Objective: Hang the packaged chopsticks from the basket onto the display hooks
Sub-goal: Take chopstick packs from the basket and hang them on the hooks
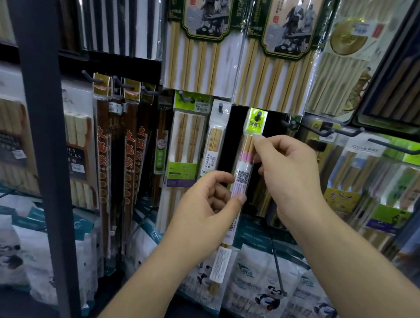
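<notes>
Pack held upright against the display wall, both hands on it. L hand pinches mid-length, thumb across the front just below the QR label, fingers curled behind. R hand pinches the top end, thumb + forefinger right under the green header. Header hole sits over the hook; the dark hook tip shows through the hole, so the pack looks threaded or v. nearly, can't tell how far back it has slid. Basket not in view. Handling, judged: one slim pair in a clear sleeve, so v. light. Sticks inside make it stiff lengthwise, but film is slick and the card header is thin and will bend or tear at the hole if pulled sideways. Best hold approx as now: high grip close under header to steer the hole, low grip only to stop the tail swinging. Don't squeeze the header itself. Next prob.: push header back along hook, let go bottom first, check it hangs straight. Risk: pack slips off the tip if let go too soon. Neighbour pack hangs just beside to the left, bare hooks to the right, panda bags below.
</notes>
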`<action>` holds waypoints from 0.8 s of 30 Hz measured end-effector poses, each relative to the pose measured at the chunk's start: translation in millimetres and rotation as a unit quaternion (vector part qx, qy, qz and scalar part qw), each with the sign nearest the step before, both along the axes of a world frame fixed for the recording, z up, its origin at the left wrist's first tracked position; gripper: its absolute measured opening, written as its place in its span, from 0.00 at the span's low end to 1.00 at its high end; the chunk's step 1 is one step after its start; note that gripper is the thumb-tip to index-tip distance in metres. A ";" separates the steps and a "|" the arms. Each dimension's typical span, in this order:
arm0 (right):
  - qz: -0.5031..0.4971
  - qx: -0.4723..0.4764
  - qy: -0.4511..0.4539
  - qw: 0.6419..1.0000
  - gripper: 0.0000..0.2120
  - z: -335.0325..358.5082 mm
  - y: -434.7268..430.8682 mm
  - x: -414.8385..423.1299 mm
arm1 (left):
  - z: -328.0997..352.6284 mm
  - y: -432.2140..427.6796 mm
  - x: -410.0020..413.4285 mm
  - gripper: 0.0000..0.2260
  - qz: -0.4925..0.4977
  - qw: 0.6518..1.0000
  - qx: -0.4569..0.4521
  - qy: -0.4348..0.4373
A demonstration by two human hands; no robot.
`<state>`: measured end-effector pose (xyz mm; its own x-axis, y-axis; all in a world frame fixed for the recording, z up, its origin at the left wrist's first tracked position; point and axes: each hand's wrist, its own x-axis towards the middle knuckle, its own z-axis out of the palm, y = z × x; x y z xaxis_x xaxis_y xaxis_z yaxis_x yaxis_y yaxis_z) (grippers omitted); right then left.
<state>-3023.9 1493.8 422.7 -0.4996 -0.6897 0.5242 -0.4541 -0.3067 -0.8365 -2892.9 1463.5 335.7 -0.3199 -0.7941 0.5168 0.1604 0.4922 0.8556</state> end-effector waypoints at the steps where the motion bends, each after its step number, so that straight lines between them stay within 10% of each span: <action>1: -0.004 0.001 0.015 1.000 0.13 -3.7 0.8 -1.8 | 0.5 1.1 1.3 0.10 0.020 0.999 -0.015 -0.038; 8: -0.011 -0.011 0.078 0.997 0.06 -32.9 7.4 -16.6 | 9.6 9.3 9.5 0.17 0.177 0.951 -0.169 -0.188; 11: 0.008 0.025 0.100 0.995 0.04 -45.2 7.5 -22.3 | 12.6 8.1 3.2 0.21 0.107 0.977 -0.094 -0.157; 17: 0.161 0.126 0.125 0.971 0.35 -63.5 -0.6 -31.6 | 26.9 -4.7 -32.3 0.37 -0.010 0.996 0.019 -0.087; 24: 0.194 0.078 0.070 0.975 0.39 -64.7 -26.0 -27.9 | 46.6 -28.5 -62.2 0.31 -0.025 0.992 0.121 0.012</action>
<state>-3051.8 1467.7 358.0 -0.1157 -0.8894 0.4423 -0.4430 -0.3523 -0.8244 -2955.1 1434.9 382.3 -0.3518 -0.8791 0.3216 0.2020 0.2642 0.9431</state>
